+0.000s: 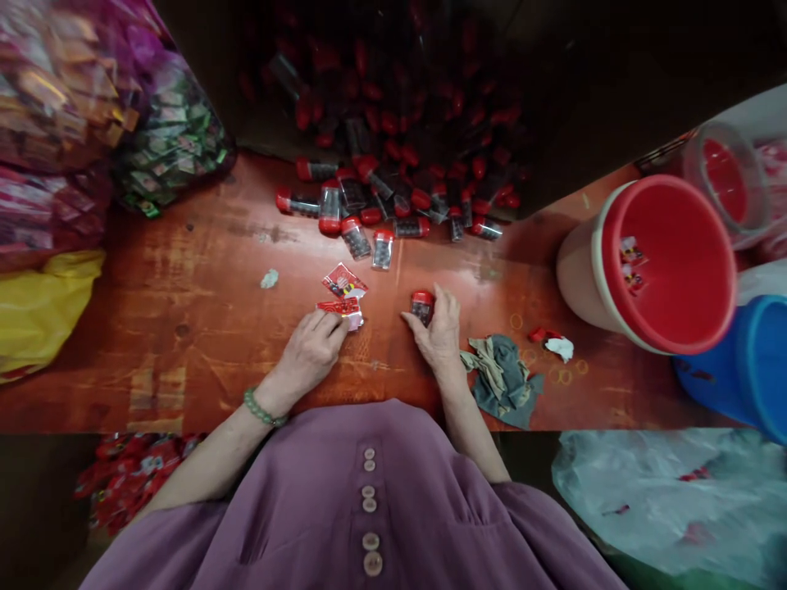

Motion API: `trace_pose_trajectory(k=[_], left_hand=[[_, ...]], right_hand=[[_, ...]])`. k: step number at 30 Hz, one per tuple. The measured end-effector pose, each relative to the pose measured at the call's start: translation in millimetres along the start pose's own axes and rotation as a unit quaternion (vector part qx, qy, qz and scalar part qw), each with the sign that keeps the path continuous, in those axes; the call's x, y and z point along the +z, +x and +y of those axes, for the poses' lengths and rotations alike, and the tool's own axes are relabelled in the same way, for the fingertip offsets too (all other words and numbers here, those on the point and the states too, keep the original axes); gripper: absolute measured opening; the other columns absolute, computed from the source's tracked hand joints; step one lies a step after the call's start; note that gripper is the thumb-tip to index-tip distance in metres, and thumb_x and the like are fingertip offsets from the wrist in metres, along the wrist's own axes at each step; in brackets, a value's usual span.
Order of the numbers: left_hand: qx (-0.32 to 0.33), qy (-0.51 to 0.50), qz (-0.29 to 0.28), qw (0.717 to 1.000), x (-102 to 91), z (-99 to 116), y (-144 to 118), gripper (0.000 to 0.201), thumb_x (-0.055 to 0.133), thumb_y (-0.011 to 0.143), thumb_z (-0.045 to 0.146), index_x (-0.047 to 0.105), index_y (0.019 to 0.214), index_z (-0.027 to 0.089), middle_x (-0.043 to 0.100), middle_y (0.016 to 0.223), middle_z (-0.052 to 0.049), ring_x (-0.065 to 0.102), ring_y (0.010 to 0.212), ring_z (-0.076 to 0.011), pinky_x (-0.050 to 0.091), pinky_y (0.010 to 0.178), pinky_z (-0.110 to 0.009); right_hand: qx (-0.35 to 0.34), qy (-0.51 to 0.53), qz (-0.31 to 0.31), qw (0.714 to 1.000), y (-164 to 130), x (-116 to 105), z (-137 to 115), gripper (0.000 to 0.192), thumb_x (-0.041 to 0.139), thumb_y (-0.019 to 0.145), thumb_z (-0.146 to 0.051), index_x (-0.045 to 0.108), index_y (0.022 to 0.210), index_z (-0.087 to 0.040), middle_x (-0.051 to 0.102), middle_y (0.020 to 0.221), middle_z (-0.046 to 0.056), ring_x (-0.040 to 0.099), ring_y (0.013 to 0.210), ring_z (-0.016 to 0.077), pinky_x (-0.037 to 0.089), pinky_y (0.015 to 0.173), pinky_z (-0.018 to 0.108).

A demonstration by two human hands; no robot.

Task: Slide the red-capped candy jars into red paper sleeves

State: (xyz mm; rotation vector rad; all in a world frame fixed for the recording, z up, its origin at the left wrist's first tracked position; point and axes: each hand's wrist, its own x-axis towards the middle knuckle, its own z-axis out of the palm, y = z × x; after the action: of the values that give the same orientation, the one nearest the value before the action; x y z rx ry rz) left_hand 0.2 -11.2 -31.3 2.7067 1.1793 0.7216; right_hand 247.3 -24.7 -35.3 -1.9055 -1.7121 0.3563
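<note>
My right hand (438, 331) grips a small clear tube with a red cap (421, 306), resting on the red-brown table (202, 328). My left hand (312, 350) presses its fingertips on a red printed label (340, 309) lying flat on the table. A second red label (344, 283) lies just beyond it. A green bead bracelet (261, 410) circles my left wrist. Further back, a heap of several red-capped tubes (369, 213) spills toward me from a dark pile.
A red-lined bucket (667, 262) lies tilted at the right, a blue one (747, 369) beside it. A grey rag (501, 377) and rubber bands (562, 374) lie near my right hand. Bags of packets (166, 139) fill the left; a yellow bag (37, 311) below them.
</note>
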Motion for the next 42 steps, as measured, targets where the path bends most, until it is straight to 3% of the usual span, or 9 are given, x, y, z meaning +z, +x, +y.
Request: trace_pose_trajectory(k=[5, 10, 13, 16, 19, 22, 28, 35, 42], left_hand=[[-0.053, -0.090, 0.030, 0.994, -1.0, -1.0, 5.5, 0.020, 0.052, 0.097, 0.023, 0.071, 0.097, 0.017, 0.065, 0.080, -0.006, 0.054, 0.072, -0.0168, 0.047, 0.068, -0.030], [-0.106, -0.157, -0.010, 0.982, -6.0, -3.8, 8.5, 0.025, 0.051, 0.097, 0.028, 0.072, 0.088, 0.018, 0.068, 0.083, -0.006, 0.058, 0.074, -0.0157, 0.050, 0.070, -0.030], [-0.111, -0.102, -0.042, 0.988, -9.5, -0.8, 10.1, 0.026, 0.048, 0.098, 0.026, 0.070, 0.104, 0.015, 0.068, 0.087, -0.009, 0.058, 0.078, -0.0200, 0.051, 0.073, -0.034], [-0.087, -0.004, -0.077, 0.993, -12.8, 6.0, 10.7, 0.031, 0.043, 0.098, 0.021, 0.063, 0.118, 0.008, 0.066, 0.088, -0.014, 0.055, 0.079, -0.0252, 0.049, 0.072, -0.039], [-0.061, 0.036, -0.095, 0.993, -13.9, 10.5, 8.9, 0.030, 0.038, 0.096, 0.013, 0.064, 0.111, 0.010, 0.065, 0.092, -0.016, 0.054, 0.079, -0.0261, 0.047, 0.072, -0.040], [-0.064, 0.047, -0.078, 0.994, -13.0, 8.8, 6.9, 0.027, 0.040, 0.094, 0.011, 0.067, 0.098, 0.014, 0.065, 0.088, -0.014, 0.054, 0.079, -0.0254, 0.045, 0.069, -0.039], [-0.097, -0.016, 0.025, 0.995, -13.6, -1.5, 11.4, 0.017, 0.055, 0.092, 0.018, 0.066, 0.080, 0.017, 0.065, 0.072, -0.005, 0.055, 0.068, -0.0186, 0.046, 0.063, -0.031], [-0.166, -0.148, 0.025, 0.975, -19.6, 2.2, 18.2, 0.016, 0.061, 0.089, 0.024, 0.069, 0.076, 0.019, 0.071, 0.073, -0.001, 0.064, 0.068, -0.0145, 0.051, 0.064, -0.027], [-0.181, -0.214, 0.061, 0.958, -21.8, 10.3, 28.8, 0.014, 0.072, 0.083, 0.029, 0.070, 0.073, 0.020, 0.071, 0.070, 0.000, 0.064, 0.064, -0.0131, 0.050, 0.059, -0.026]], right_hand=[[0.087, 0.041, -0.003, 0.995, 2.8, -2.2, -3.7, 0.060, 0.069, 0.077, -0.027, 0.052, 0.133, -0.014, 0.059, 0.120, 0.017, 0.060, 0.111, 0.0281, 0.047, 0.103, 0.050], [0.137, 0.183, -0.033, 0.973, 5.3, -3.9, -4.9, 0.042, 0.066, 0.078, -0.032, 0.062, 0.117, -0.017, 0.068, 0.109, 0.010, 0.064, 0.100, 0.0231, 0.050, 0.098, 0.044], [0.184, 0.326, -0.063, 0.925, 7.1, -6.7, -4.4, 0.049, 0.067, 0.079, -0.039, 0.057, 0.123, -0.020, 0.070, 0.105, 0.006, 0.065, 0.088, 0.0175, 0.054, 0.086, 0.036], [0.213, 0.423, -0.091, 0.876, 8.1, -10.4, -5.2, 0.060, 0.070, 0.078, -0.040, 0.050, 0.133, -0.025, 0.069, 0.102, 0.003, 0.061, 0.069, 0.0114, 0.053, 0.064, 0.027], [0.223, 0.500, -0.115, 0.829, 8.3, -12.5, -6.0, 0.061, 0.074, 0.076, -0.039, 0.051, 0.131, -0.027, 0.069, 0.091, -0.001, 0.055, 0.057, 0.0079, 0.044, 0.051, 0.021], [0.227, 0.564, -0.130, 0.783, 8.8, -12.3, -5.3, 0.057, 0.072, 0.078, -0.043, 0.053, 0.130, -0.027, 0.068, 0.083, -0.002, 0.052, 0.052, 0.0068, 0.040, 0.047, 0.020], [0.225, 0.603, -0.147, 0.751, 11.4, -14.8, -6.4, 0.049, 0.055, 0.089, -0.050, 0.052, 0.132, -0.026, 0.068, 0.086, 0.002, 0.052, 0.055, 0.0106, 0.041, 0.046, 0.024], [0.231, 0.585, -0.129, 0.767, 13.6, -16.8, -18.0, 0.040, 0.040, 0.096, -0.039, 0.043, 0.135, -0.029, 0.069, 0.098, 0.004, 0.065, 0.073, 0.0156, 0.055, 0.064, 0.033], [0.203, 0.637, -0.164, 0.725, 11.7, -11.0, -21.6, 0.043, 0.048, 0.091, -0.031, 0.040, 0.133, -0.029, 0.069, 0.110, 0.004, 0.071, 0.088, 0.0163, 0.059, 0.074, 0.035]])
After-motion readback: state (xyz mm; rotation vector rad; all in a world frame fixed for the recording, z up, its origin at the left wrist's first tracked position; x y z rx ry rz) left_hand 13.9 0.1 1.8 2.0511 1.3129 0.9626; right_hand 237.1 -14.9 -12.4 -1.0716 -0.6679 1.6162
